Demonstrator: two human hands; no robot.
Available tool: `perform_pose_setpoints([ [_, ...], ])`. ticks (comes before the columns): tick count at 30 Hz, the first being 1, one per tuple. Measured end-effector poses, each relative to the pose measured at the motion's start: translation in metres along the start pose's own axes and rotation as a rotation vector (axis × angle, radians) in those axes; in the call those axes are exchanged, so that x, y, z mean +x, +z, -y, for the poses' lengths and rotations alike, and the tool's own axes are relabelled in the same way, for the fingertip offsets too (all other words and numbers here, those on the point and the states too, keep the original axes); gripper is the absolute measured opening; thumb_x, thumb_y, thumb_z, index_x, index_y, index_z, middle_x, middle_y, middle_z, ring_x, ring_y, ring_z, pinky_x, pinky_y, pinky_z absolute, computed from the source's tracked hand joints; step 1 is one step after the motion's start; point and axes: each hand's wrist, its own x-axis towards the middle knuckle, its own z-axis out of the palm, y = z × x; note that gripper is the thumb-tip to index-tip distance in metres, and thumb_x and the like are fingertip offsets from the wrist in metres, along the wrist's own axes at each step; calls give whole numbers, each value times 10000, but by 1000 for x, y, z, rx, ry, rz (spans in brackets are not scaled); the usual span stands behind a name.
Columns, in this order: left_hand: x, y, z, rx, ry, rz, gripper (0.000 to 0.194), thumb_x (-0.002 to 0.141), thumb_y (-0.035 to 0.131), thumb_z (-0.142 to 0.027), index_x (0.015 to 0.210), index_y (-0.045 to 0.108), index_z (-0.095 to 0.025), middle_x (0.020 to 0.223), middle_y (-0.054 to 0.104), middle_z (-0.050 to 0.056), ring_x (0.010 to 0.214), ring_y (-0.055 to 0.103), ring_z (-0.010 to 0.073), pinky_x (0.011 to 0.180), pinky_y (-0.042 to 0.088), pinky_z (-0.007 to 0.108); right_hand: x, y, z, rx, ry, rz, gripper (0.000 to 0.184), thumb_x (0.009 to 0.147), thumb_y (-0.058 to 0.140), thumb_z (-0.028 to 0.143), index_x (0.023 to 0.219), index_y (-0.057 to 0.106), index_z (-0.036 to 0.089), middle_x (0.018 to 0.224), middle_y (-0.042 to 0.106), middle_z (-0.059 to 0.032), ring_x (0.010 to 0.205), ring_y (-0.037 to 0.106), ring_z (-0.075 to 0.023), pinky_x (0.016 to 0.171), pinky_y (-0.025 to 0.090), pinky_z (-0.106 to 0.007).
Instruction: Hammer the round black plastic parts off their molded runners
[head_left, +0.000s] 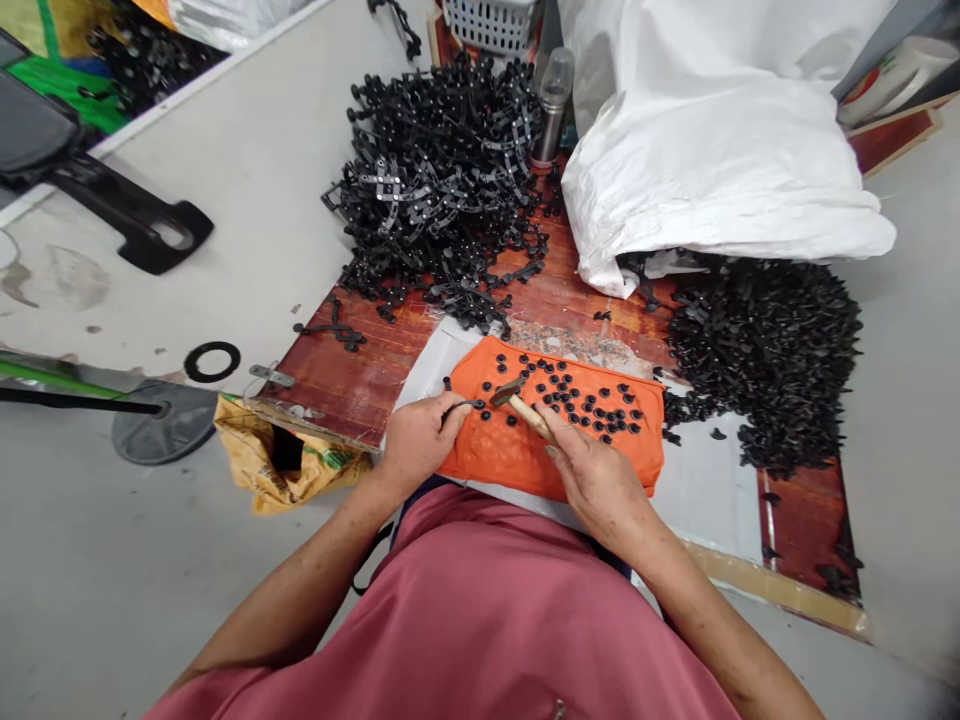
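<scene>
My left hand is closed around a black linked strip, part of which sticks out past the thumb over the left side of an orange cloth pad. In my right hand is a small hammer with a pale wooden handle, gripped with the fingers wrapped round it. The hammer's dark head lies over the pad, just right of the strip's end; whether they touch I cannot tell. Several small round black pieces stand scattered on the pad. The strip's part inside my left hand is hidden.
Behind the pad rises a heap of black linked strips, beside a steel bottle. At right, loose black pieces spill from under a white sack. A yellow bag hangs below the table's left edge. A black ring lies at left.
</scene>
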Motion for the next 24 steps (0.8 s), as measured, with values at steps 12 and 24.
perform_pose_setpoints([
  [12, 1, -3, -5, 43, -32, 12, 290, 1001, 528, -416, 965, 764, -251, 830, 786, 43, 750, 699, 193, 665, 386, 280, 13, 11, 10, -154, -42, -16, 580, 1061, 321, 233, 1641, 314, 253, 1068, 736, -127, 796, 699, -227, 744, 574, -335],
  [24, 1, -3, -6, -2, -62, 26, 276, 986, 533, -401, 970, 760, -244, 803, 776, 42, 723, 681, 189, 659, 387, 274, 19, 11, 17, -232, 9, 63, 594, 1041, 363, 224, 1634, 333, 237, 1006, 749, -123, 734, 695, -219, 670, 539, -306],
])
